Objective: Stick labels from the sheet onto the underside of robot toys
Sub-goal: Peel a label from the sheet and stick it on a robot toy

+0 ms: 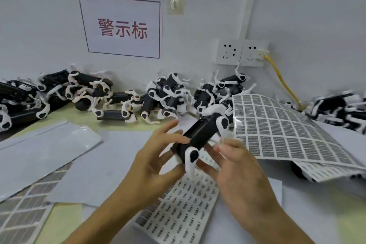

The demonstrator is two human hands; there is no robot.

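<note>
Nearest me, a white sheet of small printed labels (pixel 178 210) lies flat under both hands. Above it, the left hand (pixel 156 162) cradles the near end of a black box-bodied robot toy with white plastic legs (pixel 200 136), fingers curled round it, forefinger laid along the top. Its long axis runs from near-left to far-right, rising away from me. The right hand (pixel 235 166) sits just right of the toy, fingertips pinched at a blurred white bit; label or leg, I cannot tell. Farther right, a curled sheet of larger grey labels (pixel 281 125). Beyond, a heap of black-and-white toys (pixel 162 97) along the wall.
</note>
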